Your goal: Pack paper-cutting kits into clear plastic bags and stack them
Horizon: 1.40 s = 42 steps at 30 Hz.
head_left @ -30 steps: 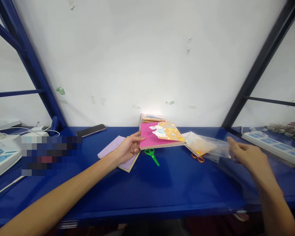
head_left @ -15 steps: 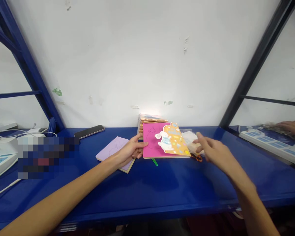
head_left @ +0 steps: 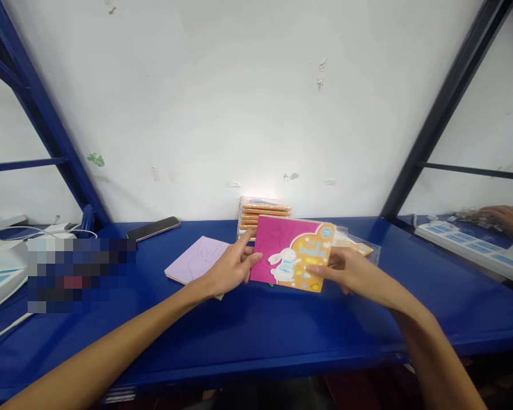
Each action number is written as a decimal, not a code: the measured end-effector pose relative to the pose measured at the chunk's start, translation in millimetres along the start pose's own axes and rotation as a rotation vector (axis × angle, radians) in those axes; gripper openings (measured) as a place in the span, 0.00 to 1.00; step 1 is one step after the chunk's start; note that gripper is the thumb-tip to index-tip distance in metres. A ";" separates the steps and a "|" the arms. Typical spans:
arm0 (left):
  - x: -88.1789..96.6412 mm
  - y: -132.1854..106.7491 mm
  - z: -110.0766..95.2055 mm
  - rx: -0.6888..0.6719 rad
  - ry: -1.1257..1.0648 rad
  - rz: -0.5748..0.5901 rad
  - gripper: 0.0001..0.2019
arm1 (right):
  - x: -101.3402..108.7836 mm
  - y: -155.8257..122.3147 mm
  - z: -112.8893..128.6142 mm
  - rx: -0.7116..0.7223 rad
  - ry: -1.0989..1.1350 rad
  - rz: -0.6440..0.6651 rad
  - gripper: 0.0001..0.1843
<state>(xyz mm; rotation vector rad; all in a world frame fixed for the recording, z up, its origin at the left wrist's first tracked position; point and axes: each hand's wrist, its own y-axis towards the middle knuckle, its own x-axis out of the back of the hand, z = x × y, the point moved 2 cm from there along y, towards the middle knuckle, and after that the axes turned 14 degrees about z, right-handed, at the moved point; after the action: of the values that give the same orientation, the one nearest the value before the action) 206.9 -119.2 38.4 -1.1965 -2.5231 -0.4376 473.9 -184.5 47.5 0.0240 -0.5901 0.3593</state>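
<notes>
My right hand grips the lower right of a pink and orange rabbit-shaped craft card, which is raised off the blue shelf top and tilted. The spread fingertips of my left hand touch the card's left edge. Under that hand lies a lilac paper pad with a pencil outline. A clear plastic bag with orange inside sits behind the card. Farther back stands a wrapped stack of orange-edged sticks. The scissors are hidden.
A black smartphone lies near the wall. Blue and dark steel uprights frame the shelf. A white power strip sits at right, with a co-worker's hand beyond it. A pixelated patch covers part of the left shelf.
The card has risen from the shelf and turned in my right hand. My right hand moved left onto it. The card now covers the scissors, and the plastic bag lies behind it.
</notes>
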 end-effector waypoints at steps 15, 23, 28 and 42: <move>-18.2 -4.1 4.8 0.054 0.090 0.066 0.20 | -1.8 -2.7 0.1 -0.038 -0.015 0.052 0.18; -16.9 1.0 6.3 0.103 -0.231 0.255 0.26 | 4.7 -13.7 11.3 -0.002 0.108 0.121 0.19; -13.3 3.6 4.5 0.161 -0.355 0.327 0.25 | 6.3 -15.2 19.2 -0.004 0.146 0.012 0.23; 6.8 2.4 -0.8 0.187 -0.718 0.051 0.14 | 67.6 -35.1 -39.8 -0.061 0.107 -0.818 0.24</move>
<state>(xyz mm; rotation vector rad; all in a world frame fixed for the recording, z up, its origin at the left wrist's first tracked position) 204.9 -113.4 42.1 -1.5373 -2.9997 0.3022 559.3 -190.5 54.3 0.1812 -0.4408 -0.4494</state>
